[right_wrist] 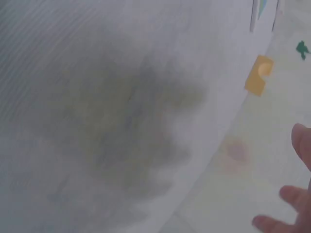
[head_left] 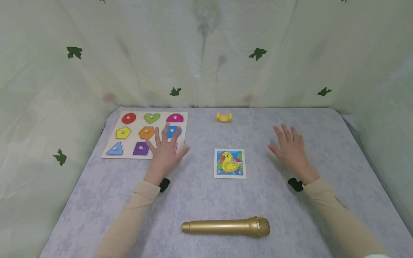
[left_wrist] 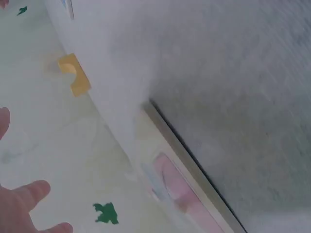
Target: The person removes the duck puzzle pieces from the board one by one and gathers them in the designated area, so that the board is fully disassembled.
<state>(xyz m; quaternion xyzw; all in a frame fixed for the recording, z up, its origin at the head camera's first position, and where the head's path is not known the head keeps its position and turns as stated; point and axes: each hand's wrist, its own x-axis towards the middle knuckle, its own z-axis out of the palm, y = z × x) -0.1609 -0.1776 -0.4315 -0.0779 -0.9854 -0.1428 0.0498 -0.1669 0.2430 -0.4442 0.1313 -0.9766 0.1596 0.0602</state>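
My left hand (head_left: pixel 165 152) is spread over the lower right corner of a wooden shape puzzle board (head_left: pixel 131 141), overlapping its blue and lowest right pieces in the head view. On the right side of the table, my right hand (head_left: pixel 293 152) is held with fingers apart and nothing in it; its shadow falls on the cloth. Between the hands lies a small square duck picture puzzle (head_left: pixel 229 163) with a white frame. A gold microphone (head_left: pixel 226 227) lies sideways near the front, its mesh head to the right. At the back stands a yellow arch-notched block (head_left: pixel 224 117).
A grey-blue cloth covers the table (head_left: pixel 271 200). Behind it and at the sides hangs a pale curtain (head_left: pixel 206 53) with green leaf shapes. A black wrist camera (head_left: pixel 165 185) sits at the left cuff, another camera (head_left: pixel 295 184) at the right.
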